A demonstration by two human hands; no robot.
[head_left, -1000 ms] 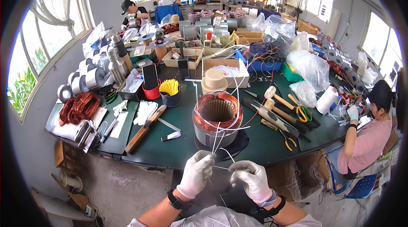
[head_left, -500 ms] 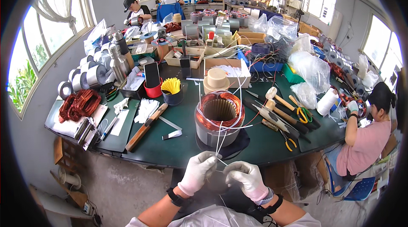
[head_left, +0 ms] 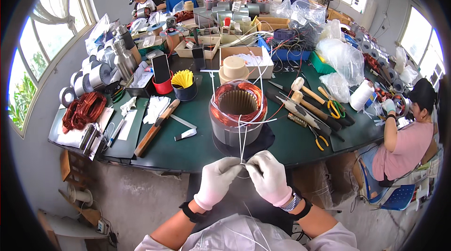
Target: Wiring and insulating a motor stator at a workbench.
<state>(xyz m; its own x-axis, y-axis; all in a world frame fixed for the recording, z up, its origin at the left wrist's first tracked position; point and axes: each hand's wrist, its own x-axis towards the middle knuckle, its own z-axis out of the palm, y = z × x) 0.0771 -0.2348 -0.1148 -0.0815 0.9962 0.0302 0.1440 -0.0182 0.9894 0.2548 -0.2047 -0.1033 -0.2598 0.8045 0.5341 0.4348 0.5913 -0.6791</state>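
At the table's near edge stands a motor stator [head_left: 225, 130], upright, a grey cylinder with copper windings [head_left: 220, 100] around its slotted bore. White cord [head_left: 242, 140] runs from the front of the windings down to my hands. My left hand [head_left: 217, 181], white-gloved, is closed with its fingertips on the cord. Close beside it, my right hand [head_left: 270, 176], also gloved, pinches the cord too. The fingertips nearly meet, with a small loop of cord under them. More white strands stand up from the stator's sides.
Right of the stator lie mallets [head_left: 310, 92], scissors [head_left: 336, 108] and yellow-handled pliers [head_left: 321, 140]. To its left are a wooden-handled tool [head_left: 159, 126], a blue cup of yellow strips [head_left: 184, 92] and reddish wire coils [head_left: 84, 110]. At right, a person [head_left: 399, 147] works beside a white thread spool [head_left: 362, 96].
My right hand has moved in and up, closing its fingers on the cord beside the left. My left hand has risen slightly. The whole view has shifted a little.
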